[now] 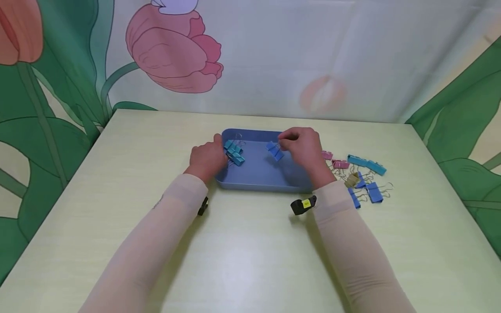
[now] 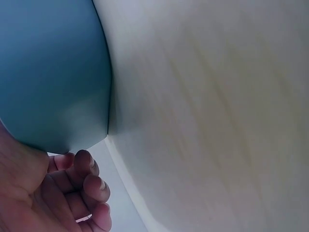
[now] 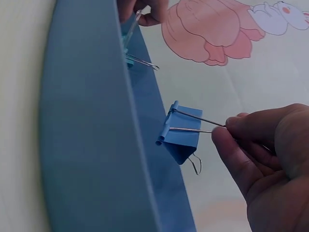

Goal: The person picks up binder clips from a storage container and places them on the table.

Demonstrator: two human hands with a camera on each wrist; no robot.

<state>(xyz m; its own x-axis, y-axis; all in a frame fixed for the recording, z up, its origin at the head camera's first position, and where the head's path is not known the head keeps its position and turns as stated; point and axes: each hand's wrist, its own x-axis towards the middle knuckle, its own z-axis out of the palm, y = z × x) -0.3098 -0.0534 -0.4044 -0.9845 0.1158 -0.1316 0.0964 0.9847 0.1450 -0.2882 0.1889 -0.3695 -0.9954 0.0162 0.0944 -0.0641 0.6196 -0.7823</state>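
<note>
In the head view, my right hand (image 1: 303, 148) pinches a blue binder clip (image 1: 275, 151) by its wire handle, over the blue tray (image 1: 254, 177). The right wrist view shows the clip (image 3: 183, 133) hanging from thumb and forefinger, its other handle pointing down. My left hand (image 1: 208, 158) grips the tray's left end, with the thumb side at the rim. In the left wrist view its fingers curl beside the tray's end wall (image 2: 58, 87). Several teal binder clips (image 1: 235, 153) lie inside the tray close to this hand.
Right of the tray, loose binder clips are scattered on the table (image 1: 242, 243): pink clips (image 1: 340, 164), light blue clips (image 1: 366, 164), blue clips (image 1: 374, 192) and a gold-coloured clip (image 1: 352, 179). A flower-printed curtain (image 1: 266, 56) hangs behind the table's back edge.
</note>
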